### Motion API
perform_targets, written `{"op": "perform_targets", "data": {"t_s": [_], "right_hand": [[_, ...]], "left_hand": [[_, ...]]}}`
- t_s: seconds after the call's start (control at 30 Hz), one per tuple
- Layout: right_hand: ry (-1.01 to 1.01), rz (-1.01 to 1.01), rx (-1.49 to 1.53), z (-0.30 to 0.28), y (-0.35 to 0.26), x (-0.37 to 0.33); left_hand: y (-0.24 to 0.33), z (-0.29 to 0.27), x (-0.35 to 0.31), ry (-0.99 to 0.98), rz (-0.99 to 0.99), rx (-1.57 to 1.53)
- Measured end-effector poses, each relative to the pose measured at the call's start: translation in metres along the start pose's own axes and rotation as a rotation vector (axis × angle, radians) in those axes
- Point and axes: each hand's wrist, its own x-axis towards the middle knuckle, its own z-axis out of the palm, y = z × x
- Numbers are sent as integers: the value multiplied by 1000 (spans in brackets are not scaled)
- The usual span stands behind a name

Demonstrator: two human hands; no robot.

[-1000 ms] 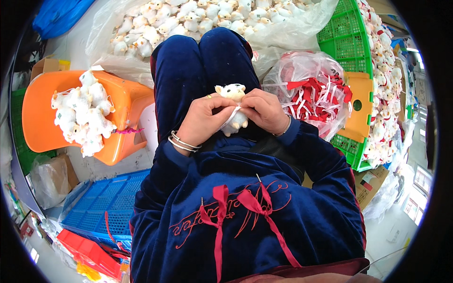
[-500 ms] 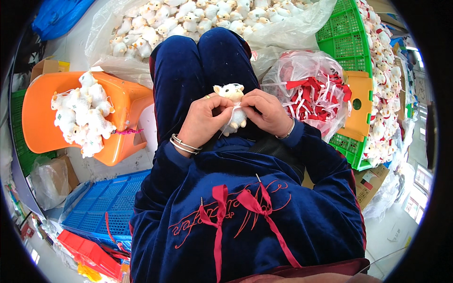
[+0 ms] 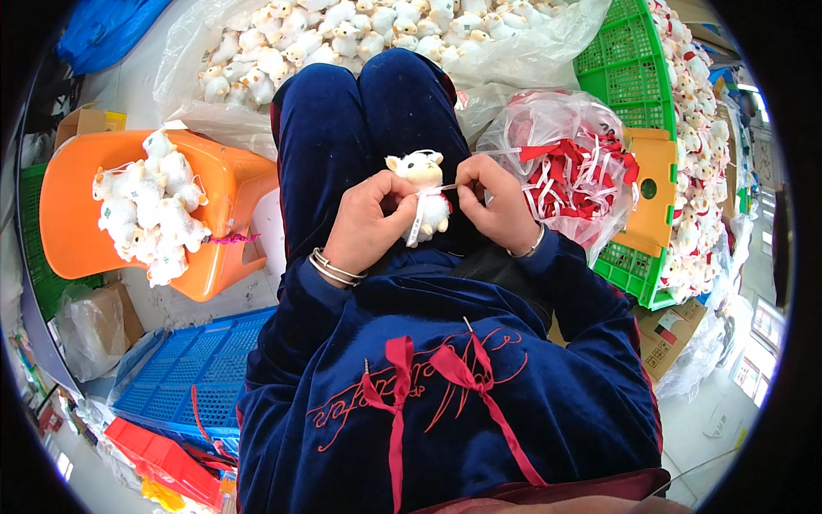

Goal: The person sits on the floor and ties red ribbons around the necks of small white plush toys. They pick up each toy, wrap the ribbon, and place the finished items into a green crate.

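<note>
A small white plush lamb (image 3: 423,193) sits upright on the person's lap, between the two hands and touching both. The left hand (image 3: 366,224) curls around the toy's left side, its fingers (image 3: 396,204) closed against the body just below the head. The right hand (image 3: 499,206) lies just to the other side of the lamb, its fingertips (image 3: 467,182) pinched on a thin white ribbon (image 3: 418,221) that runs from the toy's neck across to that hand; a loose end of the ribbon hangs down the front of the toy, beside the left fingers. Both hands are closed: the left on the lamb, the right on the ribbon.

Beyond the right hand, close to its knuckles, lies a clear plastic bag of red and white ribbons (image 3: 572,167), and past that stands a green crate (image 3: 628,73). Well to the outside of the left hand, an orange plastic stool (image 3: 221,224) carries a heap of the same white lambs (image 3: 152,206). Ahead of both hands, past the knees, a large clear bag holds many more lambs (image 3: 342,30). Below the left forearm a blue crate (image 3: 184,368) rests on the floor.
</note>
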Motion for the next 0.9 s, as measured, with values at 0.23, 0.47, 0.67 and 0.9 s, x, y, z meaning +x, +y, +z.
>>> {"op": "perform_targets", "data": {"t_s": [0.23, 0.47, 0.67, 0.9], "right_hand": [[-299, 556, 266, -18, 3, -1], [-54, 458, 510, 9, -8, 7], [50, -151, 58, 1, -14, 1], [-222, 167, 461, 1, -9, -20]], "left_hand": [[2, 1, -1, 9, -25, -6], [3, 3, -1, 12, -21, 18], [3, 5, -1, 15, -21, -25], [4, 5, -1, 17, -6, 18]]}}
